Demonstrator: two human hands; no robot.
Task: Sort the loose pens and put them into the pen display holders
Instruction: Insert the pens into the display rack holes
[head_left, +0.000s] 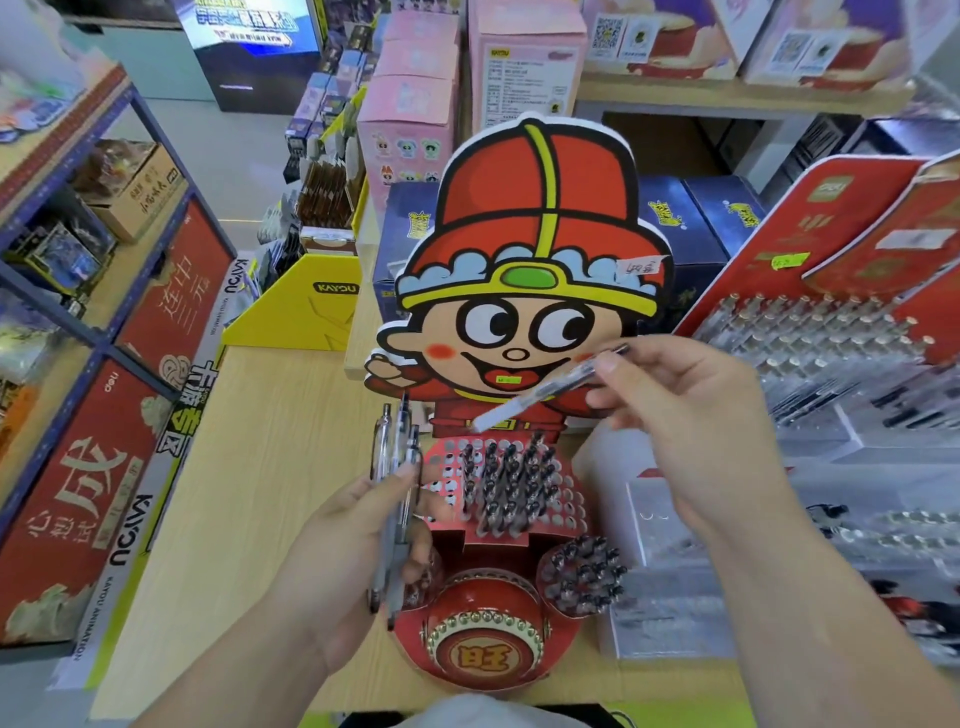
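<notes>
Clear pen (540, 397), pinched in the right hand (691, 415), hangs tilted over the hole grid of the red holder (483, 649); left hand (343, 551) grips spare pens (395, 467) at its left edge, wooden table (270, 467) beyond.

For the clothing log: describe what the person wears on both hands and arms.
The left hand and right hand are bare: no gloves, rings or watch show. The left forearm and right forearm are bare too, with no sleeve in view down to the picture's edge.
</notes>
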